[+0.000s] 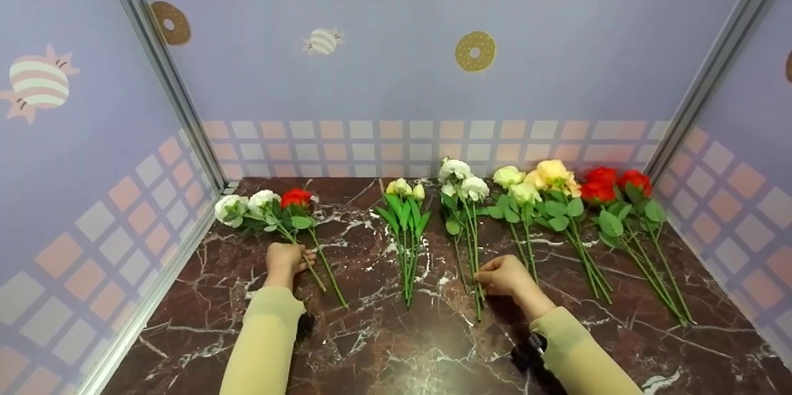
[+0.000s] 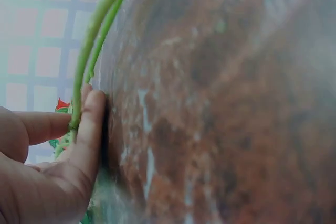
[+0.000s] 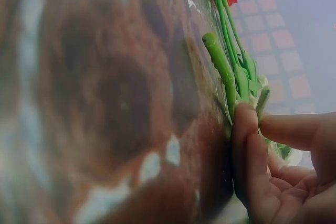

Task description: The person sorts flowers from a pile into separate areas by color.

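Observation:
At the left of the marbled table [image 1: 371, 345], my left hand [image 1: 288, 260] pinches a green stem [image 2: 87, 51] between thumb and fingers. White roses [image 1: 263, 202] and a red rose [image 1: 296, 198] lie there together; which bloom the pinched stem belongs to is partly hidden. My right hand [image 1: 508, 275], right of centre, pinches a stem [image 3: 262, 100] in the bunch of white flowers [image 1: 474, 189]. Another thick stem [image 3: 220, 66] of that bunch runs beside the fingertips in the right wrist view. Both hands rest low, close against the tabletop.
White-yellow tulips [image 1: 405, 212] lie between my hands. Pale green roses [image 1: 508, 176], peach roses [image 1: 552, 177] and red roses [image 1: 599, 186] lie in a row to the right. Patterned panels [image 1: 396, 91] enclose the table at the back and both sides.

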Demonstrator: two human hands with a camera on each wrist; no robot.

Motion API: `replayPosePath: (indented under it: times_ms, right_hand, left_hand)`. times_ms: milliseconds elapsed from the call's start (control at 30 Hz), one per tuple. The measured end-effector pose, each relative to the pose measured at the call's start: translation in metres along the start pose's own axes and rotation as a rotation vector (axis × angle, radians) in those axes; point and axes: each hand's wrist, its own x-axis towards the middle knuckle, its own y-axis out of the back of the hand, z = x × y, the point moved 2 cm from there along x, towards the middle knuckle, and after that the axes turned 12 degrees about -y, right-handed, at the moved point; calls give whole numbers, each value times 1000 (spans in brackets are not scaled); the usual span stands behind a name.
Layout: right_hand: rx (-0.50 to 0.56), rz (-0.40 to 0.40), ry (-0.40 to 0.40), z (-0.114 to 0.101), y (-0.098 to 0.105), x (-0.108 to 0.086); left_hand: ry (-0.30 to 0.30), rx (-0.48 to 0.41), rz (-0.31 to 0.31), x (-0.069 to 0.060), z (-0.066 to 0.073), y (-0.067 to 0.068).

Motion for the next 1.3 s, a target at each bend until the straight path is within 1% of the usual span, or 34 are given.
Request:
replayPosePath:
  times_ms: [100, 267, 400, 500, 600, 833, 1033, 1167, 1300]
  right_hand:
    - [-46, 12, 10, -2, -1, 1]
    - [-101, 27, 19, -4, -1, -1]
    - [-110, 38, 12, -6, -1, -2]
    - [-115, 44, 11, -6, -1, -2]
    - [-121, 44, 9, -7, 0, -3]
    - [-183, 71, 33, -8, 2, -4]
    - [-164, 110, 47, -15, -2, -6]
    - [-174, 149, 70, -19, -5, -8]
    - [-181, 176, 86, -22, -8, -11]
  left_hand:
    - [2, -54, 11, 0, -1, 1]
    - [16, -102, 26, -1, 0, 3]
    - [26, -140, 40, 0, -1, 5]
    - [10, -166, 37, 0, -2, 5]
    - [-11, -160, 40, -1, -3, 5]
    - [-58, -162, 48, -4, -1, 5]
    - [-84, -175, 66, -7, 3, 5]
    - [-112, -138, 73, -10, 7, 6]
    - [-151, -62, 65, -14, 15, 3]
